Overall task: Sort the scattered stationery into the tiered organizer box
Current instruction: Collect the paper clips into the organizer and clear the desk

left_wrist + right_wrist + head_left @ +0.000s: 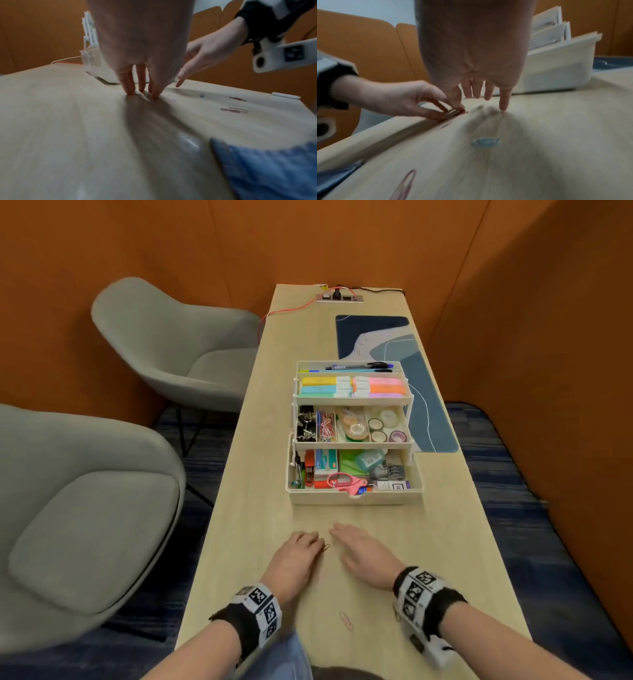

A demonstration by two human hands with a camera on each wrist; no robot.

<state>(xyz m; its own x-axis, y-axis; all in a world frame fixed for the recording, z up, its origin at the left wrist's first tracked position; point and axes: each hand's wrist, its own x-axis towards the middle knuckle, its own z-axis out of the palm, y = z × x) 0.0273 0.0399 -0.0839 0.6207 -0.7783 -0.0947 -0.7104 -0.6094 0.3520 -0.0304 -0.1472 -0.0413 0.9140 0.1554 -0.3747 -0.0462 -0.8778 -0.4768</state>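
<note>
The left hand (297, 553) pinches a clip (326, 547) off the table (246, 508); the right hand (363, 549) hovers beside it, fingers loose, holding nothing. Next, I judge, lift it into the box (354, 498), among the clips already there.

Open tiered organizer box (354, 497) filled with stationery, pink paper clip (346, 620) flat on table, another seemingly pinched

Our hands at the desk (260, 440)

Our left hand (296, 556) pinched a paper clip (326, 547); our right hand (364, 554) lay flat beside it.

Soft even light; wrist views blurred, dim.
</note>
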